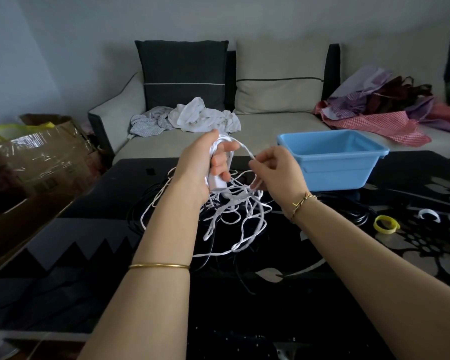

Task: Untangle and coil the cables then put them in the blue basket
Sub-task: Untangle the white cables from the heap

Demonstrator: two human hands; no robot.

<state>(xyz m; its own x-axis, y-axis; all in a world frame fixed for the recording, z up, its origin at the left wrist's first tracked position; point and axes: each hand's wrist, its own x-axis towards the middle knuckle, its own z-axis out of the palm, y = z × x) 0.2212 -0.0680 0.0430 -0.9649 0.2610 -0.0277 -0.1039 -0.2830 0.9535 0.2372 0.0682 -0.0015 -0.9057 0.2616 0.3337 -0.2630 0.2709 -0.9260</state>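
The left hand (205, 165) gripped coiled flat white cable (234, 219); the right hand (276, 172) pinched its strand, nearer the blue plastic basket (333, 162).

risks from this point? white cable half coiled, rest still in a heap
1. The white cable hangs in a loose tangle below the left hand; pulling with the right hand may tighten knots.
2. Black cables lie under it on the table and could get dragged along.
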